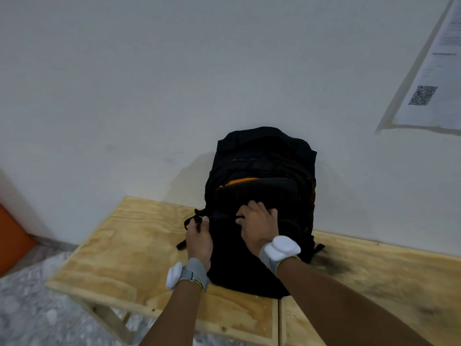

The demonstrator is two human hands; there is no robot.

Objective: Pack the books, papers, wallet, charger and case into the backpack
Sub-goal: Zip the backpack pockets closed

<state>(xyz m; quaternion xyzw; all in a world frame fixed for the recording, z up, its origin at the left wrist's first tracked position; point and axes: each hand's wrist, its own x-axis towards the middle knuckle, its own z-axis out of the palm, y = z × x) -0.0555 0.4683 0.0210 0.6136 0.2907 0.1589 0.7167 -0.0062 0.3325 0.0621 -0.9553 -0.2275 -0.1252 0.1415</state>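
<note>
A black backpack (262, 171) with an orange lining strip near its top stands upright on a plywood table (119, 250), leaning against the white wall. My left hand (198, 238) pinches a black strap or pull tab at the pack's left side. My right hand (259, 226) rests on the front pocket, fingers curled on what looks like a zipper pull. Both wrists carry grey bands with white pads. No books, papers, wallet, charger or case are in view.
A printed sheet (434, 78) with a QR code hangs on the wall at the upper right. An orange object (12, 240) stands on the speckled floor at the left. The table's front edge runs close below my forearms.
</note>
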